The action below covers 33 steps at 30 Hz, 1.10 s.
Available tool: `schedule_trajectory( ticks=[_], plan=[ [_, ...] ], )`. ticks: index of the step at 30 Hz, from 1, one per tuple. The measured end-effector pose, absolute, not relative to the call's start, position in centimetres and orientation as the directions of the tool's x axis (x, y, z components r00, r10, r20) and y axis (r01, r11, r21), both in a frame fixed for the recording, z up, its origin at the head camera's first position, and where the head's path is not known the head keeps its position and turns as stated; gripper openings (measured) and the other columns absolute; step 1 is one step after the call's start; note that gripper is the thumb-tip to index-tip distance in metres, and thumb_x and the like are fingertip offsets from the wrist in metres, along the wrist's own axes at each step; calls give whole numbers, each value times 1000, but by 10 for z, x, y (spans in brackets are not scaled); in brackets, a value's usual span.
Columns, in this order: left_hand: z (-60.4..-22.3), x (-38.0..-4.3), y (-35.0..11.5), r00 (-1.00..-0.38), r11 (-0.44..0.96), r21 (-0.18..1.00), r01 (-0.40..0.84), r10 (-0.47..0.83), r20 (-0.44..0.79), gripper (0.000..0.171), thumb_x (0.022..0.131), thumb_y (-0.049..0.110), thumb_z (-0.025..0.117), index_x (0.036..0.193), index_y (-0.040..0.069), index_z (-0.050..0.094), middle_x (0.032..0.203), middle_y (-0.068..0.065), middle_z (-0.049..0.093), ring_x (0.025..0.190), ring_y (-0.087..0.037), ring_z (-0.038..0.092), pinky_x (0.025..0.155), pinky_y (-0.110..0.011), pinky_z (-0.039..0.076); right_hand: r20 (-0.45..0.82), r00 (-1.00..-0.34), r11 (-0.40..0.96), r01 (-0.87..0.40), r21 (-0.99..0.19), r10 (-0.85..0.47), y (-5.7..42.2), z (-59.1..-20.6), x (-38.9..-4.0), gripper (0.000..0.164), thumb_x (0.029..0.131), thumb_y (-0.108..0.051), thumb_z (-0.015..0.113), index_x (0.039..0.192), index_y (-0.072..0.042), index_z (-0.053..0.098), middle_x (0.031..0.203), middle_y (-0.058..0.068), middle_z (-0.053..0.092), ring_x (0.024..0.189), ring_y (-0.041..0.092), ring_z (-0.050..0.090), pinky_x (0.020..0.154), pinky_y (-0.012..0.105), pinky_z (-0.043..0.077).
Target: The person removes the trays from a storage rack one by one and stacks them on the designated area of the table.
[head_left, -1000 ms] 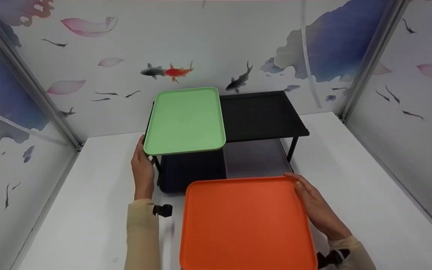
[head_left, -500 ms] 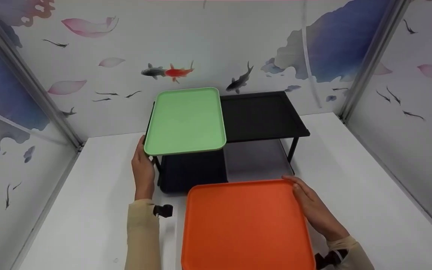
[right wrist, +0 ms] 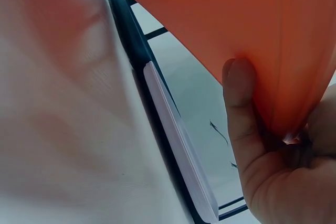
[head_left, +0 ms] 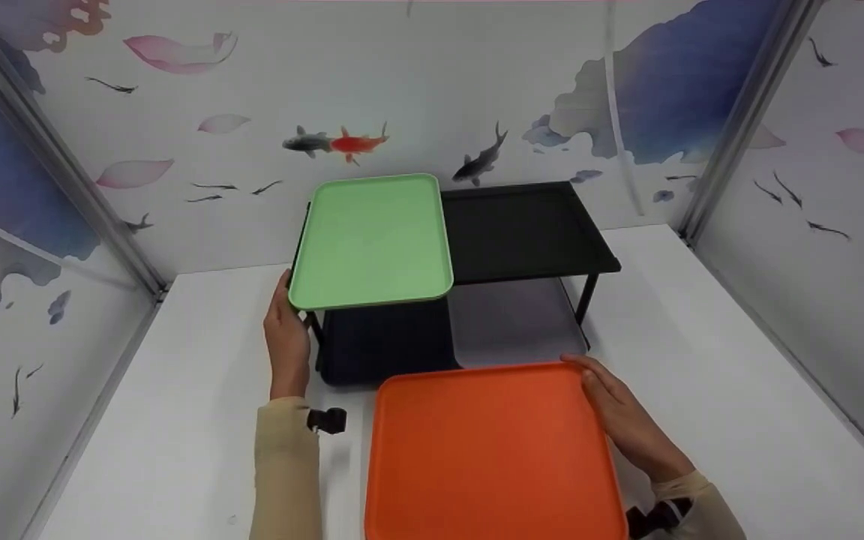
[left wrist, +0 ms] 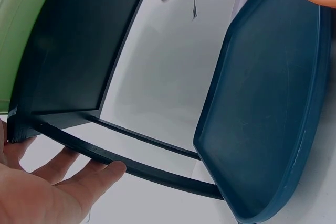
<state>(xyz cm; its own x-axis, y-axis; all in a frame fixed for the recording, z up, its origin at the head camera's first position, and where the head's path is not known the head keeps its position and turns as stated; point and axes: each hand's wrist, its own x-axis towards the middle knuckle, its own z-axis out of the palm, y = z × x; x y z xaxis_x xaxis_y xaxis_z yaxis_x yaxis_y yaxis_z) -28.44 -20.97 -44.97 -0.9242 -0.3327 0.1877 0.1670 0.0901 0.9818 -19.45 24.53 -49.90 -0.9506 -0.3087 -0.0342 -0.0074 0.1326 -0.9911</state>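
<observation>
My left hand [head_left: 287, 341] grips the front left corner of a black two-tier rack [head_left: 526, 232]; in the left wrist view its fingers [left wrist: 100, 182] lie against the leg beneath the top shelf. On the left half of that shelf sits a light green tray [head_left: 372, 240]. My right hand [head_left: 631, 420] holds an orange tray [head_left: 492, 450] by its right edge, raised in front of the rack. The right wrist view shows the tray's underside, with fingers curled at its edge. Below the top shelf lie a dark blue tray [head_left: 387, 345] and a grey tray [head_left: 518, 322], side by side.
The rack stands on a white table [head_left: 724, 390] near the back wall [head_left: 432, 82], which is printed with fish and petals. Side walls rise along the table's left and right edges. The orange tray hides part of the table's front.
The orange tray has drawn back slightly toward me with my right hand, showing more of the grey tray's front edge. My left hand, the rack and the green tray stay put.
</observation>
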Motion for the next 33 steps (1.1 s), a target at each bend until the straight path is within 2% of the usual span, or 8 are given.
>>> schedule_trajectory(
  ticks=[7, 22, 28, 33],
  plan=[
    [-450, -284, -209, -926, 88, 984, 156, -334, 177, 59, 109, 55, 25, 162, 29, 33, 165, 3, 35, 149, -19, 36, 119, -47, 37, -57, -954, 171, 6, -985, -296, 242, -501, -193, 59, 113, -43, 33, 160, -7, 29, 151, 19, 46, 127, 20, 55, 102, 30, 47],
    [-449, -285, -210, -928, 75, 987, 145, -336, 162, 58, 109, 55, 24, 162, 30, 33, 165, 4, 35, 146, -18, 39, 117, -45, 39, -71, -944, 214, 0, -977, -322, 241, -504, -192, 58, 113, -43, 34, 159, -10, 32, 147, 18, 50, 130, 26, 52, 104, 34, 44],
    [-449, -285, -210, -925, 76, 987, 143, -344, 160, 59, 109, 55, 25, 161, 30, 33, 164, 3, 36, 145, -19, 41, 116, -45, 40, -74, -940, 225, -3, -974, -333, 242, -505, -194, 56, 113, -41, 35, 160, -10, 33, 151, 18, 46, 133, 28, 48, 107, 38, 42],
    [-449, -285, -210, -926, 70, 986, 148, -340, 163, 59, 109, 56, 26, 161, 30, 33, 164, 3, 37, 146, -18, 40, 117, -45, 39, -101, -944, 239, 23, -971, -316, 242, -506, -194, 55, 113, -39, 38, 160, -12, 35, 160, 15, 38, 142, 30, 39, 112, 40, 37]
  ],
)
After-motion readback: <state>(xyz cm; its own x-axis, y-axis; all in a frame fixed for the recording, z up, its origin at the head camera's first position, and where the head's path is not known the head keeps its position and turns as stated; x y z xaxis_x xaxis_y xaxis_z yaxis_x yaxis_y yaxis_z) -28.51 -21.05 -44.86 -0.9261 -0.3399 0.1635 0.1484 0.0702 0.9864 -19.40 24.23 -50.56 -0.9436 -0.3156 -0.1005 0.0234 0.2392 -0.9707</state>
